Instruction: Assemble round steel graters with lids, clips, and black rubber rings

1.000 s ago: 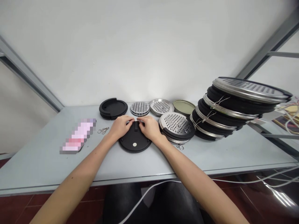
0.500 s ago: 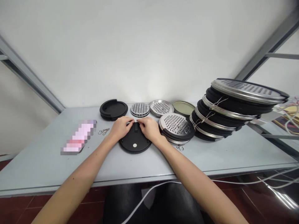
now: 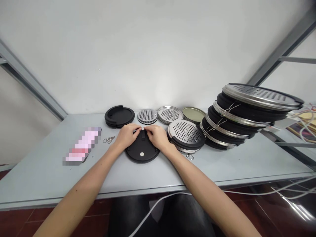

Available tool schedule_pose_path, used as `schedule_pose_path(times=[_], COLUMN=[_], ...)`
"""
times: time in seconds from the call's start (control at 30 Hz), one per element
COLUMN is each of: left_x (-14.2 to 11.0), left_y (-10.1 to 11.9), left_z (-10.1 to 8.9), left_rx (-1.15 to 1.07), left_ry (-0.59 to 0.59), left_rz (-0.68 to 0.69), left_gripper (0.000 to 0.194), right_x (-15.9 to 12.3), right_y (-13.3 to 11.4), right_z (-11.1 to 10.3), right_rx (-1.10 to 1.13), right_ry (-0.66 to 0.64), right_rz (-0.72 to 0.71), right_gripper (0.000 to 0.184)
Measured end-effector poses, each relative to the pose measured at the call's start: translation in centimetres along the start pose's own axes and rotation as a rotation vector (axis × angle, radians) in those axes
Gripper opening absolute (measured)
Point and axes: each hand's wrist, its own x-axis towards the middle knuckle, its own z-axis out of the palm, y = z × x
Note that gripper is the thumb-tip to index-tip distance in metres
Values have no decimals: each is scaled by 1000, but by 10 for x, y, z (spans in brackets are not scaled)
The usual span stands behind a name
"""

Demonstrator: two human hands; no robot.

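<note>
A round black disc point(image 3: 144, 149) with a small pale dot lies flat on the table in front of me. At its far edge is a small shiny metal piece point(image 3: 143, 128), perhaps a wire clip, mostly covered by fingertips. My left hand point(image 3: 127, 135) pinches it from the left with thumb and forefinger. From the right, my right hand point(image 3: 158, 135) pinches the same piece, and both hands rest against the disc. Just right of that hand stands a round grater point(image 3: 187, 131) with a black rim. Loose wire clips point(image 3: 109, 139) lie left of my hands.
Along the wall are black rings point(image 3: 119, 116), small grater plates point(image 3: 147, 116), a larger grater plate point(image 3: 170, 114) and a green-bottomed dish point(image 3: 194, 114). A tall leaning stack of wired graters point(image 3: 244, 115) stands right. A blurred phone point(image 3: 82, 146) lies left. More clips point(image 3: 190, 156) sit near the grater.
Both hands keep their pinch at the disc's far edge, with only slight finger movement. The view has shifted slightly; the objects around have stayed put.
</note>
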Motion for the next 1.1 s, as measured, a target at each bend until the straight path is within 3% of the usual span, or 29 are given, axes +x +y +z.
schedule_pose_path(times=[0.47, 0.77, 1.1], left_x=[-3, -7, -5], left_y=[7, 34, 53], left_z=[-1, -11, -6], left_rx=[117, 260, 302], left_ry=[-55, -122, -181], left_rz=[2, -99, -245], left_gripper=[27, 33, 34], right_x=[-1, -1, 0], right_y=[-1, -5, -7], right_z=[-1, -4, -7], right_rx=[-10, -79, -85], right_ry=[-15, -72, -82], right_rz=[45, 90, 138], right_gripper=[32, 35, 36])
